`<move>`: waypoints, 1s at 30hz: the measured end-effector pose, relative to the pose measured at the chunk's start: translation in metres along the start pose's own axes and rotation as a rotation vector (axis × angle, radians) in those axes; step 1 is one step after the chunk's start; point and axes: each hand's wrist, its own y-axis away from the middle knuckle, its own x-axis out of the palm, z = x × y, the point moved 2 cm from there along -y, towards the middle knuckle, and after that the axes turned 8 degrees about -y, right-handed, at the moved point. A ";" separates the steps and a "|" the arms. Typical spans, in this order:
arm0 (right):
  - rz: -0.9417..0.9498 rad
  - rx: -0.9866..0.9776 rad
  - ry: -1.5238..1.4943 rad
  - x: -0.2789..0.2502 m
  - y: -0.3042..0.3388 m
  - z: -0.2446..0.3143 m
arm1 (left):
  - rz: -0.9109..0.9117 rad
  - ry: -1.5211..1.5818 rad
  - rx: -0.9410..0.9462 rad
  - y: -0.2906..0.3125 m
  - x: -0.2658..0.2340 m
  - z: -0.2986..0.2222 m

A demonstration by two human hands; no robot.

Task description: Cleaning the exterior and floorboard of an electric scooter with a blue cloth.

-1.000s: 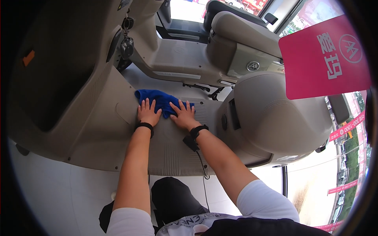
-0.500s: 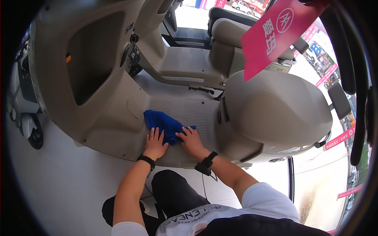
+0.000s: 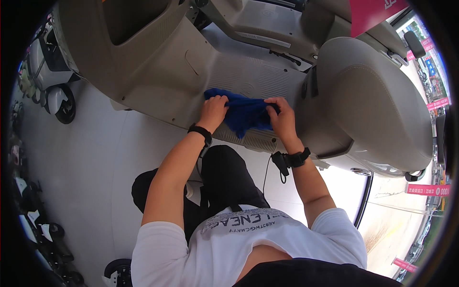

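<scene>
A blue cloth is stretched between my two hands over the ribbed footboard of a beige-grey electric scooter. My left hand is closed on the cloth's left part. With thumb and fingers, my right hand pinches its right end. The cloth's lower corner hangs to a point toward me, near the footboard's close edge. A black band sits on each wrist, and the right one carries a small dark box with a cable.
The scooter's padded seat rises to the right and its front panel to the left. Beyond stands a second scooter. A pink sign hangs at the upper right. More scooters line the left side.
My hands have gone from lying on the bunched cloth to gripping it at both sides, spreading it out. The view has shifted, so the scooter appears higher and further right.
</scene>
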 end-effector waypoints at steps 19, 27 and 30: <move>-0.332 -0.387 -0.411 -0.052 -0.043 0.056 | -0.585 0.606 0.315 -0.031 -0.199 -0.022; 0.159 0.596 -1.125 -0.031 -0.033 -0.002 | 0.547 0.907 -0.363 0.012 -0.069 0.044; -0.054 0.531 -0.839 -0.006 -0.041 -0.038 | 0.325 1.209 -0.683 0.016 -0.030 0.065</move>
